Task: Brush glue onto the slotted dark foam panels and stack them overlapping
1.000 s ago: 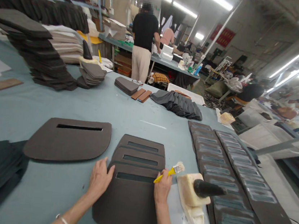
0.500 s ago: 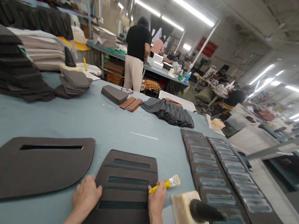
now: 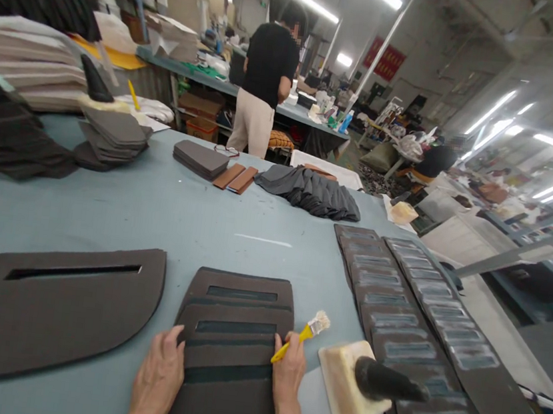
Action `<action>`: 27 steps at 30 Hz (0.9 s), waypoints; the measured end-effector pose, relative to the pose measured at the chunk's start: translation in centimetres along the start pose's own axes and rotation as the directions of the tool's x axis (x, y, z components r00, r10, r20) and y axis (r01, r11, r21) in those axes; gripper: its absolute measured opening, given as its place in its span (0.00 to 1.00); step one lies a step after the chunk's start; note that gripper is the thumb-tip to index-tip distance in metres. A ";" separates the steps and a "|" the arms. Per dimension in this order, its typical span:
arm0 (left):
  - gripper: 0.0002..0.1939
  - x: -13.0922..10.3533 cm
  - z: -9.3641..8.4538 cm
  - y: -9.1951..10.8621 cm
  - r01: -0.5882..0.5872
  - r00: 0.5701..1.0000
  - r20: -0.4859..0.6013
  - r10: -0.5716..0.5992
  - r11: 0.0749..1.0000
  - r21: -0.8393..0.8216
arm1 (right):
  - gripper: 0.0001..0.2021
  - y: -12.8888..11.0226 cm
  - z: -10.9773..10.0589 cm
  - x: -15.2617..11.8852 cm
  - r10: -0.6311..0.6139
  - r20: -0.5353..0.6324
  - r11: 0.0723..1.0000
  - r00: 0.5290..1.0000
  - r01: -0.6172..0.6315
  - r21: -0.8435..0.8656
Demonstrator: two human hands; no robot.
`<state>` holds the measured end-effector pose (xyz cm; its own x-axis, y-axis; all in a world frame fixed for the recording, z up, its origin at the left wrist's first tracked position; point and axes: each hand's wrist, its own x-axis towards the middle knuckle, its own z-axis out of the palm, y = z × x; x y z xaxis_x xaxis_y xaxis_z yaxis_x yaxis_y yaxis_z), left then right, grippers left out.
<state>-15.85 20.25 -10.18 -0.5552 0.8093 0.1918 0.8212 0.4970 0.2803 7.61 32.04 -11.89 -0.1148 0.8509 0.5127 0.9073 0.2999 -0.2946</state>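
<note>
Overlapping dark slotted panels [image 3: 232, 359] lie in front of me, their slots staggered one below another. My left hand [image 3: 159, 370] rests at their left edge, fingers bent and slightly apart, holding nothing. At the right edge is my right hand [image 3: 289, 370], its fingers closed round a yellow-handled brush [image 3: 305, 335] whose pale bristles point up and away. Just right of it stands a cream block-shaped container [image 3: 344, 376] with a black cone [image 3: 386, 380] sticking out. A larger dark panel [image 3: 67, 309] with one long slot lies to the left.
Rows of slotted panels with whitish marks [image 3: 407, 330] cover the table's right side. Grey stacked pieces [image 3: 309, 191], brown strips [image 3: 236, 178] and dark stacks [image 3: 9, 127] sit along the far side. A person [image 3: 267, 78] stands at another table.
The view has shifted slightly, with the table items a little higher. My left hand's fingers have spread more along the panels' edge. The brush points more upward. The standing person has turned and leaned.
</note>
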 end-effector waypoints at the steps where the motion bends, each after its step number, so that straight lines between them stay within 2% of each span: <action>1: 0.18 0.3 0.2 0.0 -0.006 1.000 -0.005 0.006 1.000 -0.005 | 0.11 0.0 0.3 0.2 -0.001 0.005 1.000 1.000 0.001 -0.005; 4: 0.17 2.4 0.9 0.3 -0.001 1.000 -0.001 0.001 0.999 -0.033 | 0.13 -0.1 1.5 2.2 -0.002 0.027 1.000 1.000 0.002 -0.028; 11: 0.17 10.1 1.8 2.1 0.064 0.998 0.028 -0.062 0.993 -0.096 | 0.16 -0.6 5.3 9.3 0.005 0.041 0.997 0.999 -0.002 -0.073; 14: 0.17 12.2 2.4 2.5 0.072 0.997 0.036 -0.068 0.989 -0.126 | 0.16 -0.4 6.5 11.1 0.025 0.044 0.997 0.999 -0.021 -0.077; 18: 0.17 13.1 3.1 2.4 0.068 0.998 0.013 -0.067 0.987 -0.144 | 0.17 -0.2 7.2 12.0 0.032 0.072 0.998 0.997 -0.028 -0.054; 21: 0.17 13.2 2.9 2.3 0.052 0.999 0.014 -0.051 0.989 -0.140 | 0.18 -0.1 7.1 12.0 0.033 0.072 0.997 0.997 -0.028 -0.067; 24: 0.18 12.9 1.8 2.2 0.016 1.000 -0.009 -0.017 0.993 -0.116 | 0.20 -0.1 6.2 12.0 0.030 0.012 0.992 0.999 -0.028 -0.121; 27: 0.19 11.3 -0.4 1.6 -0.051 0.996 -0.075 0.040 0.987 -0.154 | 0.21 -0.3 4.6 11.6 0.002 -0.052 0.989 0.999 -0.009 -0.146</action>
<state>-20.87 30.01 -7.17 -0.5305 0.8026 0.2727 0.8185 0.4013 0.4112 4.13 43.83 -9.56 -0.0923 0.8279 0.5532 0.9577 0.2258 -0.1782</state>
